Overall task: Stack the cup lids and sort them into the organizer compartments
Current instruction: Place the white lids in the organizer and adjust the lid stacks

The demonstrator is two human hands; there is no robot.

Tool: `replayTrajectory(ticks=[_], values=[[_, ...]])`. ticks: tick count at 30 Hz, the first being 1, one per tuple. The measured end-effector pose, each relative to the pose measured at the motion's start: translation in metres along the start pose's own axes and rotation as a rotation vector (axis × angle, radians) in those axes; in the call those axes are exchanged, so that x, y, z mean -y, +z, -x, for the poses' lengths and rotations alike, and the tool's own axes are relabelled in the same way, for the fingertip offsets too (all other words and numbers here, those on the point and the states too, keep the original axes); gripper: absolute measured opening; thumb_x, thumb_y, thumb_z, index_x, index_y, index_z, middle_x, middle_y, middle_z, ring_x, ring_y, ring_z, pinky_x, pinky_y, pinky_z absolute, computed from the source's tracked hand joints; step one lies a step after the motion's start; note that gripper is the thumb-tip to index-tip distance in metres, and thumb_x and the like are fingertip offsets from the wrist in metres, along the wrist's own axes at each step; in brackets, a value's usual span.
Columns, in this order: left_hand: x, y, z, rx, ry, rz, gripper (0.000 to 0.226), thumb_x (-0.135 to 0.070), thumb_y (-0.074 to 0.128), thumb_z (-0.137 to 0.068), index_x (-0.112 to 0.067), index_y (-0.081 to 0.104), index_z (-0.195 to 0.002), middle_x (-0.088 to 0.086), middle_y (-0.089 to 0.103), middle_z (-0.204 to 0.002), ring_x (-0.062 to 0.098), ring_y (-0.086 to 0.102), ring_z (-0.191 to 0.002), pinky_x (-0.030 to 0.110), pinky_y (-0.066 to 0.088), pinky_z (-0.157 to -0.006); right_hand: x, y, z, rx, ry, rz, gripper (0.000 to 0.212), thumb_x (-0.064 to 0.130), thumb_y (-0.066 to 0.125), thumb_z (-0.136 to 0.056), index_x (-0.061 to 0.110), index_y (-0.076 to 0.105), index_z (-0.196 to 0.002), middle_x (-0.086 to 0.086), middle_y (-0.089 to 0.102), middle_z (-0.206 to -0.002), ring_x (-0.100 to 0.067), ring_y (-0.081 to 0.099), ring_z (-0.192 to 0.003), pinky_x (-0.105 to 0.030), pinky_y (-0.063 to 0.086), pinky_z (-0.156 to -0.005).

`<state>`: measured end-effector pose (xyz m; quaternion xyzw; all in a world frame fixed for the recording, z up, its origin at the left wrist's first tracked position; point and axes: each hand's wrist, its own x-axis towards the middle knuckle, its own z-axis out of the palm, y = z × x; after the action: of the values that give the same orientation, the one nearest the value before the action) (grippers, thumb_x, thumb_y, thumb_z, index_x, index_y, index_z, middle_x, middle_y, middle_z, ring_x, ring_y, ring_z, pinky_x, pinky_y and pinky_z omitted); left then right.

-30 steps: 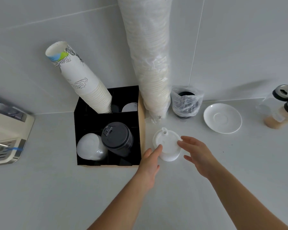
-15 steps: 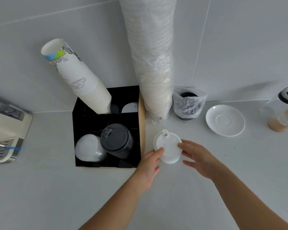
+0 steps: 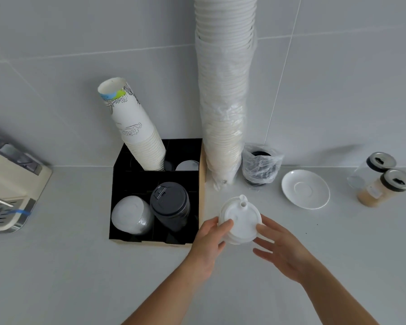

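A short stack of white cup lids (image 3: 240, 219) sits on the counter just right of the black organizer (image 3: 127, 172). My left hand (image 3: 208, 242) grips the stack's left edge with thumb and fingers. My right hand (image 3: 281, 247) touches its right edge with straight fingertips. In the organizer's front compartments stand a stack of black lids (image 3: 170, 205) and a wrapped stack of white lids (image 3: 131, 216). One more white lid (image 3: 188, 165) shows in a back compartment.
A leaning stack of paper cups (image 3: 136, 127) rises from the organizer's back left. A tall wrapped sleeve of cups (image 3: 223, 90) stands against the wall, with bagged black lids (image 3: 259, 165), a white saucer (image 3: 305, 188) and two jars (image 3: 382, 181) to the right. A machine (image 3: 7, 191) sits far left.
Both hands have closed in on the white lid stack from either side; the left now grips its edge and the right's fingertips reach it.
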<state>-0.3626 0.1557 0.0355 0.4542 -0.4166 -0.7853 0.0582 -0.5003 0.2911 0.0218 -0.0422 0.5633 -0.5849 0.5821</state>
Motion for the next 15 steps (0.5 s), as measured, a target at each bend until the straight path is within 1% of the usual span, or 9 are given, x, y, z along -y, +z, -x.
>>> replayTrajectory(ticks=[3,6,8,10,13,15], values=[[-0.005,-0.001,0.020,-0.003,0.081,-0.034,0.061,-0.039,0.076,-0.066,-0.021,0.059,-0.121,-0.006,0.067,-0.118,0.008,0.058,-0.116,0.032,0.041,-0.105,0.010,0.013,0.017,0.024,-0.092,0.039,0.049,0.038,0.073,-0.074,0.038,0.068,-0.123,0.009,0.069,-0.128,-0.018,0.057,-0.127,-0.050,0.036,-0.113],[-0.013,-0.001,0.040,-0.014,0.162,-0.040,0.070,-0.046,0.077,-0.054,-0.025,0.059,-0.119,-0.009,0.068,-0.117,0.005,0.059,-0.113,0.030,0.043,-0.099,0.017,0.025,0.031,0.058,-0.163,0.066,0.055,0.044,0.073,-0.072,0.036,0.066,-0.125,0.006,0.066,-0.132,-0.016,0.056,-0.128,-0.050,0.037,-0.112],[-0.020,-0.003,0.052,-0.019,0.212,-0.066,0.070,-0.051,0.076,-0.051,-0.031,0.060,-0.116,-0.013,0.066,-0.119,0.004,0.057,-0.114,0.028,0.041,-0.095,0.021,0.033,0.039,0.083,-0.201,0.070,0.059,0.044,0.074,-0.070,0.033,0.064,-0.127,0.003,0.065,-0.134,-0.018,0.057,-0.128,-0.050,0.038,-0.111],[-0.029,-0.005,0.063,-0.019,0.243,-0.073,0.067,-0.051,0.076,-0.052,-0.034,0.059,-0.115,-0.013,0.065,-0.121,0.008,0.058,-0.116,0.029,0.041,-0.093,0.027,0.040,0.045,0.101,-0.226,0.079,0.065,0.043,0.077,-0.067,0.029,0.062,-0.129,0.001,0.064,-0.135,-0.021,0.058,-0.127,-0.051,0.040,-0.109],[-0.047,-0.012,0.081,-0.003,0.301,-0.069,0.066,-0.049,0.077,-0.052,-0.032,0.060,-0.114,-0.011,0.067,-0.120,0.012,0.063,-0.113,0.034,0.045,-0.098,0.042,0.052,0.053,0.156,-0.264,0.112,0.074,0.041,0.082,-0.063,0.025,0.058,-0.131,-0.002,0.064,-0.136,-0.025,0.059,-0.126,-0.049,0.040,-0.109],[-0.060,-0.017,0.090,0.009,0.347,-0.081,0.066,-0.049,0.077,-0.053,-0.032,0.061,-0.114,-0.009,0.068,-0.120,0.012,0.063,-0.113,0.037,0.045,-0.103,0.053,0.062,0.057,0.177,-0.285,0.137,0.075,0.040,0.083,-0.063,0.025,0.057,-0.132,-0.003,0.064,-0.135,-0.027,0.059,-0.126,-0.049,0.039,-0.111]])
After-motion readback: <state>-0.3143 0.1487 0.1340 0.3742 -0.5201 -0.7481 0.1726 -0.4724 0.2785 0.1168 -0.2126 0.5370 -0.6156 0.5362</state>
